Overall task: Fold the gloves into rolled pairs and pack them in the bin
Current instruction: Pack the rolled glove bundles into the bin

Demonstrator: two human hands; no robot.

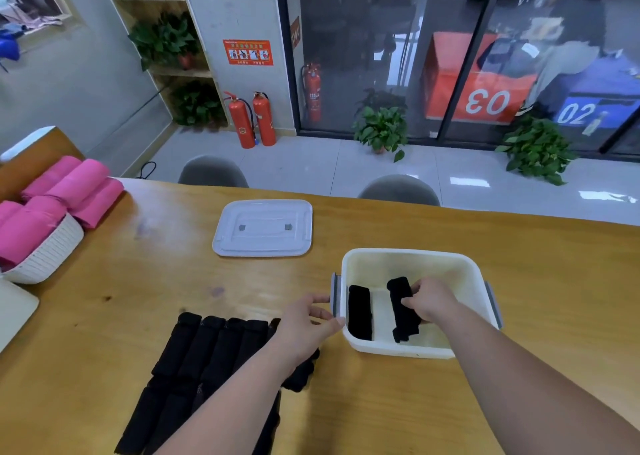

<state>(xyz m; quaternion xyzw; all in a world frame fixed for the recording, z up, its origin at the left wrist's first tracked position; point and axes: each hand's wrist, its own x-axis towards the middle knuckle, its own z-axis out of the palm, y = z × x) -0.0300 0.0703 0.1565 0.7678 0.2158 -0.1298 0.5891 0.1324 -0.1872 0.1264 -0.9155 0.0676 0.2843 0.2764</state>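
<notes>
- The right hand (433,302) reaches into the bin (415,255) and pinches a black roll (405,326) between thumb and fingers, low over the bin floor
- A second roll (360,312) lies against the bin's left wall, apart from the held one
- The left hand (304,326) rests at the bin's left handle, fingers loose and fairly straight, gripping nothing
- The remaining gloves (207,350) lie flat in a row on the table (554,281), near left, partly under the left forearm
- The lid (263,227) sits far of the bin, out of the way
- Risk: the roll may spring open on release, since nothing visibly ties it
- Risk: setting it down crooked or mid-floor would waste room for later pairs
- Risk: the left forearm could drag the gloves out of line as it pulls back
</notes>
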